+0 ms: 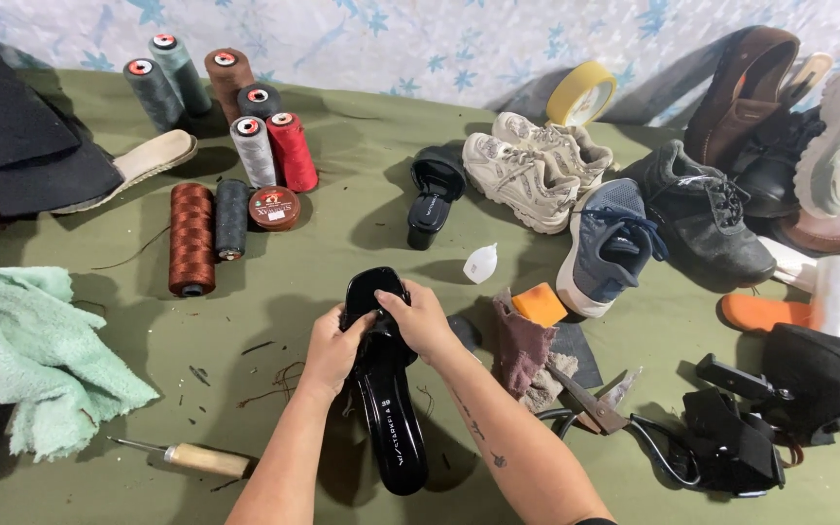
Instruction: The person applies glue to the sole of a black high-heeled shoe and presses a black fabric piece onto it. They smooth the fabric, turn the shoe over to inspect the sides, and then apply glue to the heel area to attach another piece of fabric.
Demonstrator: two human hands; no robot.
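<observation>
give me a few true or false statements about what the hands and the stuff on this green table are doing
1. Both hands hold the black sandal. True: the left hand and right hand grip its front end.
2. The scissors are in the right hand. False: they lie on the table, right of the arms.
3. The wooden-handled awl lies left of the left arm. True.
4. The green towel covers the thread spools. False: it lies apart at the table's left edge.
5. A second black sandal lies beyond the hands, near the pale sneakers. True.
6. The yellow tape roll lies next to the awl. False: it is at the far edge.
</observation>
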